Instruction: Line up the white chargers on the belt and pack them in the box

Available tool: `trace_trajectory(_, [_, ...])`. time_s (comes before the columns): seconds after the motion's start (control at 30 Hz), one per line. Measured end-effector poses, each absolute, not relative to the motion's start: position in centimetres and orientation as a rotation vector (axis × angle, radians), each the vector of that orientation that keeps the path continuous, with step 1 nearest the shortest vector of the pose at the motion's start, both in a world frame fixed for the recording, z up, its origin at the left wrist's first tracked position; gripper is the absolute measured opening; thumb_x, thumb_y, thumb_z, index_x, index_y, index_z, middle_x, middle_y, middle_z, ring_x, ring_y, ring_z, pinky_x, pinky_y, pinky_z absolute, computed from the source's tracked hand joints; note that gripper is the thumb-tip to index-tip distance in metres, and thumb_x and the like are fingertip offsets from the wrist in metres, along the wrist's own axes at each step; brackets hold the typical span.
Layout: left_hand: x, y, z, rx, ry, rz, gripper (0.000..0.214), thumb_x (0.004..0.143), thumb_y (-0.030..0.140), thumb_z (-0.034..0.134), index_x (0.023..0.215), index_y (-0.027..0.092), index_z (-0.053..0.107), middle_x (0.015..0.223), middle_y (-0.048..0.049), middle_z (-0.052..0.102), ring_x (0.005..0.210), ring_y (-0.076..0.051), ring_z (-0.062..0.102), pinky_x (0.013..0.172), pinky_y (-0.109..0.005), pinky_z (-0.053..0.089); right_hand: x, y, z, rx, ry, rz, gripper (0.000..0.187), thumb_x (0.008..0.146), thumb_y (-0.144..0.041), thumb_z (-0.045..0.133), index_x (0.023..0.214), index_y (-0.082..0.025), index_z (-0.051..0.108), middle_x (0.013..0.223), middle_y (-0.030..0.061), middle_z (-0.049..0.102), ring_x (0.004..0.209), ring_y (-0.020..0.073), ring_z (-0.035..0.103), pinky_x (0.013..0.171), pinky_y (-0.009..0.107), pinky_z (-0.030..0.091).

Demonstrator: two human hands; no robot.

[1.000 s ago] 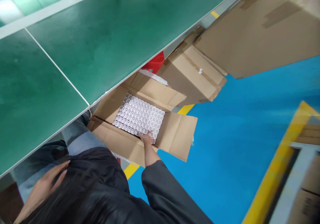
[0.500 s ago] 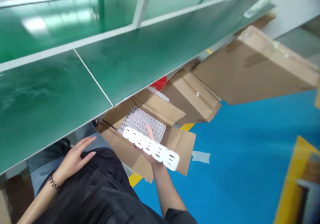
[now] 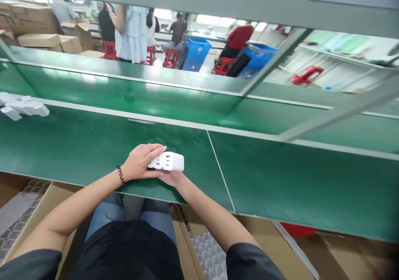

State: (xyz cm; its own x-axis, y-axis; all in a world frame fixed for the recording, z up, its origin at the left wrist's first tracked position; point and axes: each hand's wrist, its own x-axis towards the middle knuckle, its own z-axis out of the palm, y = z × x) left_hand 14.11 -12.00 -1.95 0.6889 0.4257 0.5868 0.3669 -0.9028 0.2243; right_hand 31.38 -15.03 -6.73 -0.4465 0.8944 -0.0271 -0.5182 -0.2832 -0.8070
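A row of white USB charger blocks, with slots in their faces, is between my hands above the green tabletop. My left hand wraps over the left part of the row, fingers along the top and thumb along the lower edge. From below and behind, my right hand supports the same row; its fingers are mostly hidden by the blocks and my left hand. The blocks at the left end are covered too.
More white blocks lie at the table's far left. A thin metal strip rests by the back rail. Below the front edge are open cartons with divider trays on both sides of my legs. People sit and stand beyond the frame.
My view has swung from the carton at the right to the table. The right hand has brought the charger row from over the carton to above the table, and my left hand has closed onto it.
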Motion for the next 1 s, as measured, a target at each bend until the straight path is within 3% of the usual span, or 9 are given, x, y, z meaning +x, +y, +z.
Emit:
trace_trajectory(0.13, [11.0, -8.5, -2.6, 2.720, 0.893, 0.851, 0.080, 0.091, 0.075, 0.033, 0.145, 0.017, 0.040, 0.129, -0.0157, 0.061, 0.116, -0.025, 0.062, 0.094, -0.036, 0.052, 28.3, -10.9, -6.8, -0.544, -0.923, 1.965, 0.061, 0.062, -0.063, 0.078, 0.111, -0.030, 0.064, 0.113, 0.0036, 0.071, 0.108, 0.0280, 0.064, 0.100, 0.052, 0.048])
trace_trajectory(0.3, [10.1, -6.5, -1.2, 2.652, 1.030, 0.680, 0.065, 0.095, 0.068, 0.035, 0.143, 0.025, 0.043, 0.114, -0.0063, 0.066, 0.099, -0.019, 0.065, 0.077, -0.027, 0.052, 28.1, -8.2, -5.8, -0.517, -0.967, 2.105, 0.076, 0.060, -0.075, 0.073, 0.120, -0.031, 0.062, 0.127, 0.0069, 0.066, 0.113, 0.0322, 0.063, 0.100, 0.062, 0.045])
trace_trajectory(0.43, [10.8, -5.7, -0.4, 2.699, 1.037, 0.426, 0.062, 0.096, 0.065, 0.037, 0.144, 0.028, 0.042, 0.118, -0.0064, 0.064, 0.101, -0.021, 0.065, 0.073, -0.026, 0.050, 30.7, -7.8, -5.4, -0.633, -1.025, 2.086, 0.058, 0.077, -0.058, 0.072, 0.124, -0.028, 0.062, 0.134, 0.0088, 0.063, 0.119, 0.0286, 0.060, 0.105, 0.056, 0.044])
trace_trajectory(0.5, [11.3, -5.4, -0.2, 2.730, 1.007, 0.346, 0.061, 0.096, 0.066, 0.037, 0.144, 0.029, 0.041, 0.117, -0.0058, 0.065, 0.100, -0.021, 0.065, 0.070, -0.026, 0.048, 32.5, -8.1, -5.6, -0.789, -1.101, 1.938, 0.056, 0.078, -0.051, 0.075, 0.126, -0.029, 0.061, 0.133, 0.0082, 0.063, 0.116, 0.0274, 0.062, 0.102, 0.051, 0.048])
trace_trajectory(0.6, [12.4, -5.2, -0.2, 2.788, 0.914, 0.234, 0.059, 0.097, 0.065, 0.037, 0.144, 0.031, 0.040, 0.109, -0.0034, 0.066, 0.095, -0.020, 0.066, 0.067, -0.026, 0.046, 35.3, -8.8, -6.0, -0.981, -1.179, 1.704, 0.049, 0.075, -0.050, 0.078, 0.117, -0.027, 0.068, 0.118, 0.0072, 0.070, 0.100, 0.0254, 0.067, 0.087, 0.044, 0.056])
trace_trajectory(0.73, [13.7, -5.3, -1.1, 3.000, 0.804, 0.076, 0.058, 0.097, 0.063, 0.037, 0.143, 0.028, 0.043, 0.101, -0.0056, 0.066, 0.085, -0.021, 0.065, 0.062, -0.028, 0.043, 38.9, -9.0, -5.9, -1.063, -1.209, 1.613, 0.031, 0.077, -0.041, 0.078, 0.100, -0.020, 0.075, 0.108, 0.0078, 0.072, 0.079, 0.0179, 0.067, 0.068, 0.030, 0.058])
trace_trajectory(0.87, [14.0, -5.7, -1.8, 3.075, 0.847, 0.016, 0.057, 0.098, 0.060, 0.039, 0.142, 0.025, 0.046, 0.098, -0.0077, 0.066, 0.083, -0.022, 0.065, 0.065, -0.029, 0.043, 40.5, -9.3, -5.3, -1.085, -1.202, 1.577, 0.043, 0.084, -0.038, 0.072, 0.125, -0.024, 0.066, 0.099, 0.0064, 0.074, 0.065, 0.0143, 0.066, 0.059, 0.028, 0.056])
trace_trajectory(0.93, [13.5, -5.7, -1.6, 3.056, 0.840, 0.057, 0.062, 0.095, 0.063, 0.043, 0.145, 0.025, 0.043, 0.107, -0.0092, 0.067, 0.091, -0.024, 0.065, 0.075, -0.033, 0.045, 40.6, -9.6, -5.0, -1.056, -1.199, 1.598, 0.059, 0.087, -0.039, 0.067, 0.142, -0.031, 0.049, 0.114, 0.0079, 0.071, 0.070, 0.0166, 0.069, 0.065, 0.033, 0.059])
trace_trajectory(1.0, [12.8, -5.7, -0.9, 3.021, 0.807, 0.127, 0.072, 0.091, 0.068, 0.047, 0.148, 0.025, 0.039, 0.120, -0.0110, 0.064, 0.106, -0.027, 0.062, 0.088, -0.037, 0.045, 40.6, -9.9, -4.8, -0.994, -1.221, 1.628, 0.066, 0.086, -0.038, 0.067, 0.147, -0.036, 0.040, 0.130, 0.0092, 0.064, 0.080, 0.0191, 0.071, 0.073, 0.039, 0.061])
